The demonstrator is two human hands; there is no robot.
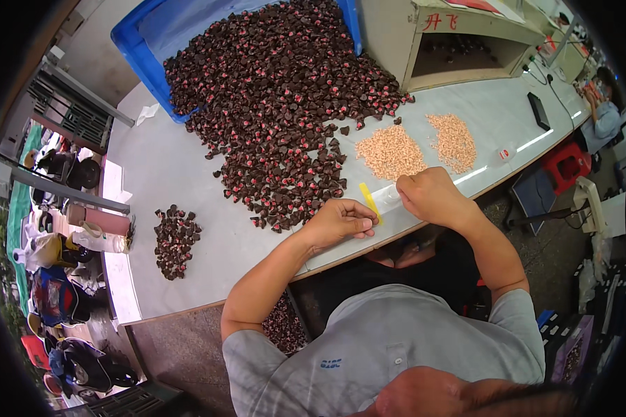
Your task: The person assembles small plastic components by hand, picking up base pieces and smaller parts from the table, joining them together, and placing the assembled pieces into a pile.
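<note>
Our left hand (342, 222) bends just beside a yellow strip (369, 200) on the grey worktop (146, 174); we cannot tell whether its fingers grip anything. Our right hand (428, 197) curls together by a pile of small beige pieces (391, 151).

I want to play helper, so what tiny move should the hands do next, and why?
Maybe the right hand could pinch one tan piece from the left tan pile, since its fingers are close to that pile. The left hand is by the yellow strip. I can't tell whether either holds anything.
</note>
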